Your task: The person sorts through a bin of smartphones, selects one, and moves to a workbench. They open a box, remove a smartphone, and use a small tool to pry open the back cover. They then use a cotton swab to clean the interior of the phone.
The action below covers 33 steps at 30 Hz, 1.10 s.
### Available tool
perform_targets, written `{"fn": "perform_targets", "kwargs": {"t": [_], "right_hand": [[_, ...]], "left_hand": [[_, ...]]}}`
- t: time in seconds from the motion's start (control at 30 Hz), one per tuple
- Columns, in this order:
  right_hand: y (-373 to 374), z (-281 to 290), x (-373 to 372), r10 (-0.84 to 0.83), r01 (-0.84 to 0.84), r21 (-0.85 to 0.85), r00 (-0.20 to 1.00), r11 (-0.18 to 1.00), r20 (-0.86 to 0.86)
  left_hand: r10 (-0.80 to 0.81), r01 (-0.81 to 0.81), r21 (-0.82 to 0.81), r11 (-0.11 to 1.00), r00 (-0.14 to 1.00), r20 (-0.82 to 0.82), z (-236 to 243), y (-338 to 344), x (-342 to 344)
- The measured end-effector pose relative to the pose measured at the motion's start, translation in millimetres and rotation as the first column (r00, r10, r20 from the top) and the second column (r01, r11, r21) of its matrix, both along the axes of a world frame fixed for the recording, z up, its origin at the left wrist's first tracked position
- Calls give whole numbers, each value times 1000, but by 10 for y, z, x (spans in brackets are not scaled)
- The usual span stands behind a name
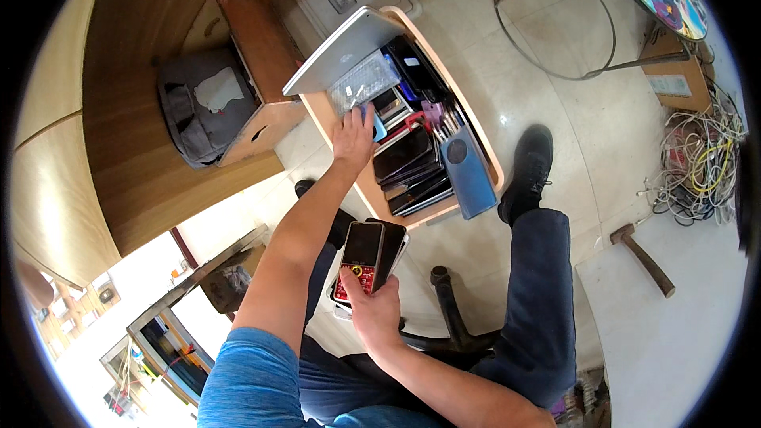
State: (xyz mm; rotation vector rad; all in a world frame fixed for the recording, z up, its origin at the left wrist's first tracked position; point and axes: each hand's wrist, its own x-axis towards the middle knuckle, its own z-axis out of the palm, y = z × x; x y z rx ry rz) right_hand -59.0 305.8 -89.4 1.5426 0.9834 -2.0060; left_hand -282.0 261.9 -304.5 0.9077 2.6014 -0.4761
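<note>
A pale wooden box (489, 150) on the floor between my legs is packed with phones. My left hand (353, 139) reaches into its left side, fingers bent round the edge of a light-blue phone (380, 128). Lower down, my right hand (376, 311) grips a stack of phones. A keypad phone (364, 246) with red keys lies on top, my thumb on its keypad; a black phone (390, 242) shows beneath. Inside the box, several dark phones (401, 153) stand in a row, a blue phone (468, 177) leans at the near right corner, and clear plastic packaging (365, 82) lies behind my left hand.
A silver laptop-like panel (346, 43) leans over the box's far left. A grey bag (200, 107) sits in the wooden shelf on the left. To the right are a hammer (643, 260) on a white surface and tangled cables (695, 165). A chair base (452, 313) stands between my legs.
</note>
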Motion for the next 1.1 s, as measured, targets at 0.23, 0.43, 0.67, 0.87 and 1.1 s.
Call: {"fn": "perform_targets", "kwargs": {"t": [0.23, 0.43, 0.67, 0.87, 1.1], "right_hand": [[9, 33, -13, -3, 3, 1, 1000, 1000, -4], [31, 45, -16, 0, 0, 9, 1000, 1000, -9], [152, 122, -86, 47, -47, -21, 999, 999, 19], [119, 92, -58, 34, -34, -4, 999, 999, 20], [236, 143, -123, 33, -31, -37, 998, 999, 52]], "left_hand": [[-201, 202, 81, 976, 979, -27, -59, -112, -26], [-63, 61, 454, 889, 998, -11, 285, -374, -278], [-95, 74, 387, 919, 995, 35, 485, -356, -448], [-189, 151, 305, 940, 977, 99, 289, -177, -279], [-71, 46, 285, 957, 994, 78, -104, 114, -123]]}}
